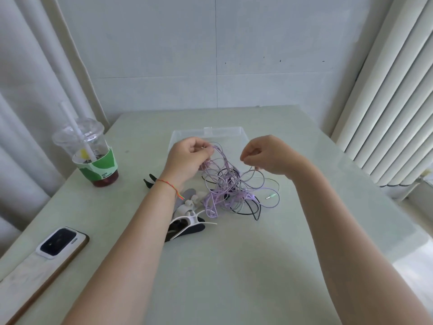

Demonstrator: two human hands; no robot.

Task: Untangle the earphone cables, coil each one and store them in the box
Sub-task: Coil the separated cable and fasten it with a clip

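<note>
Head view — left hand (187, 158) and right hand (264, 156) each pinch strands of the tangled cables (230, 188).

A pale green table (234, 266) was set against a white panelled wall (210, 55). White curtains (28, 78) were hung at the left, and vertical blinds (393, 102) at the right, through which daylight was let in. A bright patch of floor (417, 273) was seen at the lower right.

Both hands (187, 158) (267, 154) pinching strands of tangled lilac and black earphone cables (230, 191) above pale table (234, 266), before clear box (210, 133).
</note>
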